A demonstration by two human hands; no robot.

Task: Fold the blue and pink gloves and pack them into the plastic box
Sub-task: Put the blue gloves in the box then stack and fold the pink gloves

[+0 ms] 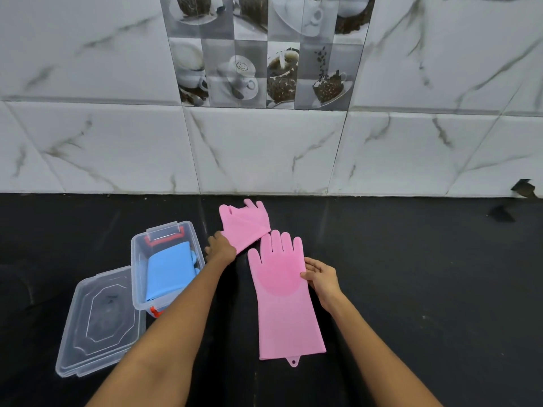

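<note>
A folded pink glove (245, 223) lies on the black counter near the wall. My left hand (220, 248) grips its near left corner. A second pink glove (283, 292) lies flat and unfolded, fingers pointing at the wall, cuff toward me. My right hand (318, 277) pinches its right edge at the palm. Left of both stands the clear plastic box (139, 277) with its lid off. Folded blue gloves (170, 270) lie inside it.
The box's clear lid (97, 321) lies on the counter in front of the box at the left. A marble-tiled wall (264, 151) closes off the back of the black counter (426, 274). A small dark object (524, 188) sits at the far right by the wall.
</note>
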